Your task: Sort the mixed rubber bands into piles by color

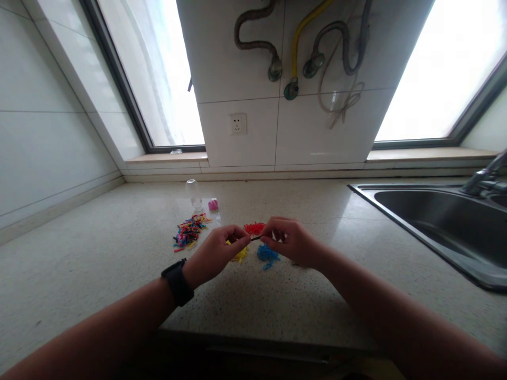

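Observation:
Both hands meet above the counter, pinching a short dark rubber band (255,238) between them. My left hand (222,244), with a black watch on its wrist, holds the left end. My right hand (291,240) grips the other end between thumb and fingertips. Below and around the hands lie small colour-sorted piles: red bands (254,228) behind, blue bands (268,255) in front, and yellow bands (240,255) partly covered by my left hand. Further left is a mixed multicoloured pile (190,230). Something small and dark shows under my right hand, mostly hidden.
A clear plastic bottle (194,195) stands behind the mixed pile, with a pink cap (213,205) beside it. A steel sink (435,211) with a tap (485,177) is set into the counter (119,285) at right. Hoses and a socket (237,124) are on the tiled wall.

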Demonstrator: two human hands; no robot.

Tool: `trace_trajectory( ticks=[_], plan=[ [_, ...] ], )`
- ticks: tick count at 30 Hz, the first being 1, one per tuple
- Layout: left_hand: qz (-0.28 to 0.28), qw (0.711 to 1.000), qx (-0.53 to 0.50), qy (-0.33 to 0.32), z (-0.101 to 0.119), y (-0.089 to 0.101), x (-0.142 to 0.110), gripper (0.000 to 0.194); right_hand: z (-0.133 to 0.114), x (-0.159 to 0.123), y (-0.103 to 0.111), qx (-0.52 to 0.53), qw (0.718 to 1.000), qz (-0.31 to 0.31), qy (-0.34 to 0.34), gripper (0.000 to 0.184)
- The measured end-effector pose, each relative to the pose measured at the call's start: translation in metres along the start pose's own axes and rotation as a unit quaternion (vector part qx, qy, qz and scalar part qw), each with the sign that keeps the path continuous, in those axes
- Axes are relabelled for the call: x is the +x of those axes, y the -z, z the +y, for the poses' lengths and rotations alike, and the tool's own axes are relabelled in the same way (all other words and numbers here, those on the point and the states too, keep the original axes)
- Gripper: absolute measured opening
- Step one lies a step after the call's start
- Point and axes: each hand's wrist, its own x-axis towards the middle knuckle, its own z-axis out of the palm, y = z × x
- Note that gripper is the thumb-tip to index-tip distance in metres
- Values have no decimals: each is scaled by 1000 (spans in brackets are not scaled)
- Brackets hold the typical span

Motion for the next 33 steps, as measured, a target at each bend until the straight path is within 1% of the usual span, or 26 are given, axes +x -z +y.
trace_trajectory(
  ticks=[4, 7, 13, 18, 20, 23, 27, 33],
  plan=[
    [3, 1000, -15, 11, -3, -1, 0, 36, 4, -1, 8, 6, 1000, 21, -17, 10],
    [0, 999, -26, 19, -5, 0, 0, 35, 10, -2, 19, 16, 999, 10, -48, 15],
    [-4, 999, -26, 23, -1, 2, -1, 32, 31, -10, 51, -17, 990, -61, -128, 25],
    [-8, 1000, -13, 15, -2, 0, -2, 29, 46, -18, 75, -33, 967, -181, -175, 29],
    [-8, 1000, -10, 16, -4, 0, -2, 29, 49, -20, 79, -46, 958, -218, -180, 27],
    [-3, 1000, 4, 21, -4, 1, -2, 29, 51, -21, 81, -44, 950, -248, -185, 23],
    [4, 1000, 10, 17, -1, 1, -1, 29, 52, -23, 83, -42, 946, -259, -191, 20],
    [-8, 1000, -20, 20, 3, 0, -4, 30, 52, -26, 91, -52, 938, -274, -207, 23]
  ],
)
